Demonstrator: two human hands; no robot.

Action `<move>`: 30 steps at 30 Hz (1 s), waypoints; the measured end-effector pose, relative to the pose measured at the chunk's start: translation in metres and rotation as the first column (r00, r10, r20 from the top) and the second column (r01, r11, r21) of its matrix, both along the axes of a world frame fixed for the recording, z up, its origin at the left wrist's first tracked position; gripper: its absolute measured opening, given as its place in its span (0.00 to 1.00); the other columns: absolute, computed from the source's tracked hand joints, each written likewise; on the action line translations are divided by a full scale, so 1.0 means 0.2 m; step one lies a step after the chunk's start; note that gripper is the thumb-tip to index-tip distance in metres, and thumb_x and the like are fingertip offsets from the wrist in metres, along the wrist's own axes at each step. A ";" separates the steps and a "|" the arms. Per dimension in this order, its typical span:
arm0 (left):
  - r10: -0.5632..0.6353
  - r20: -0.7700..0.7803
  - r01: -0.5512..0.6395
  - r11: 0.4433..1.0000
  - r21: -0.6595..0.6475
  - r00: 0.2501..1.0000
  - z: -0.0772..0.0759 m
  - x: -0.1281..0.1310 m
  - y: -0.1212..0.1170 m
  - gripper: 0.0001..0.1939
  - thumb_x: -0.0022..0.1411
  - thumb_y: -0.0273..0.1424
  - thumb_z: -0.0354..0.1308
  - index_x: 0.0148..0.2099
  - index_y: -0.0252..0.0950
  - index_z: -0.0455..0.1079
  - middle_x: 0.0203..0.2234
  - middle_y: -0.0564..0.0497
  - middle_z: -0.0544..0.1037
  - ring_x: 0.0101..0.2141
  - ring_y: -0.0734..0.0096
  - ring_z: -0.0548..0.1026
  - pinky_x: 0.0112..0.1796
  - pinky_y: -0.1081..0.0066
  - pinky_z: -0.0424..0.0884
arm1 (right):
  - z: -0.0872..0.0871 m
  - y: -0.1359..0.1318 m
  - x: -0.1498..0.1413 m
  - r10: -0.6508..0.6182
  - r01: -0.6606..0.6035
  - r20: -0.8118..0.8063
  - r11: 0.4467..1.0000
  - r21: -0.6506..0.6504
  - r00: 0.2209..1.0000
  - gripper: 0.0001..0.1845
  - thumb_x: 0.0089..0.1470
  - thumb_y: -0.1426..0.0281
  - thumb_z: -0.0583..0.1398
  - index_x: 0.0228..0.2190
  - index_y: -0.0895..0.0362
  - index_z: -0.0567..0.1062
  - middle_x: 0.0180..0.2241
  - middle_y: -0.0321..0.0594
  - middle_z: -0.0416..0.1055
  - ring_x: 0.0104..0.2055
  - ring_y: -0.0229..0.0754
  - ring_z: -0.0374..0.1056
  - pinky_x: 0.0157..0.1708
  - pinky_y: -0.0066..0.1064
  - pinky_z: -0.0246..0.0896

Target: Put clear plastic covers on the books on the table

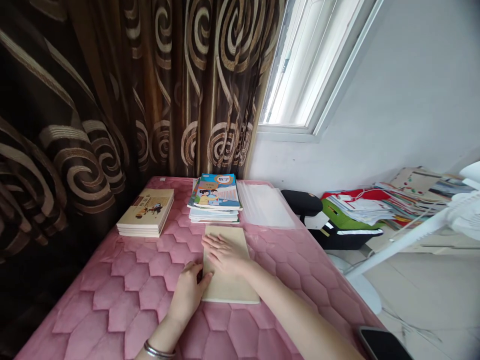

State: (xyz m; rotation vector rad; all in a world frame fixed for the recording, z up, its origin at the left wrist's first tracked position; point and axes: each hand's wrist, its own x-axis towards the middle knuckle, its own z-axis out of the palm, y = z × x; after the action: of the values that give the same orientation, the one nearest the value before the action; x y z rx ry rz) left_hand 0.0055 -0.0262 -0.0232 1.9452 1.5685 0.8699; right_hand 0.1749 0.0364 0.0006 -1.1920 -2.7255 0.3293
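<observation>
Two forearms (288, 300) reach one book (232, 287), left grip (190, 289) grasping its edge, right grip (224, 254) released, flat.

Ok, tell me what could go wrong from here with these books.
The right hand lies flat on the tan book; pressing down on the soft pink padding might crease its cover. The colorful book stack is uneven, so a bump could slide the top ones off. The dark device sits close to the right forearm and could get knocked.
</observation>
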 end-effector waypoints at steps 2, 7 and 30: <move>-0.004 0.002 0.004 1.000 -0.001 1.000 0.01 0.00 -0.01 0.10 0.60 0.35 0.54 0.34 0.35 0.74 0.30 0.46 0.74 0.33 0.64 0.73 0.36 0.69 0.67 | 0.01 0.10 -0.02 -0.070 0.070 0.017 0.997 0.017 0.997 0.29 0.66 0.63 0.39 0.63 0.61 0.52 0.66 0.41 0.43 0.68 0.39 0.37 0.66 0.39 0.31; 0.003 -0.034 -0.003 1.000 -0.009 0.999 0.01 0.00 0.00 0.11 0.60 0.35 0.54 0.33 0.34 0.74 0.29 0.47 0.74 0.32 0.66 0.73 0.35 0.70 0.66 | 0.03 0.17 -0.12 -0.280 0.280 0.022 0.960 0.014 0.960 0.32 0.66 0.60 0.38 0.63 0.69 0.51 0.66 0.50 0.41 0.68 0.45 0.36 0.66 0.42 0.32; 0.051 0.388 0.079 0.947 -0.312 0.920 0.08 -0.03 -0.06 0.19 0.47 0.27 0.57 0.44 0.31 0.71 0.39 0.42 0.80 0.38 0.58 0.78 0.38 0.65 0.73 | -0.06 -0.32 0.11 -0.613 0.611 -0.010 0.788 -0.075 0.790 0.34 0.64 0.59 0.42 0.63 0.69 0.47 0.67 0.49 0.30 0.68 0.48 0.26 0.66 0.40 0.28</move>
State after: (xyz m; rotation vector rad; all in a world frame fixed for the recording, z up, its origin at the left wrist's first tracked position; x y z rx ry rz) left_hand -0.0013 -0.0388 -0.0069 1.4437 1.3550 0.8697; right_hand 0.1971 -0.0285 -0.0117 -1.9724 -2.1340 0.3446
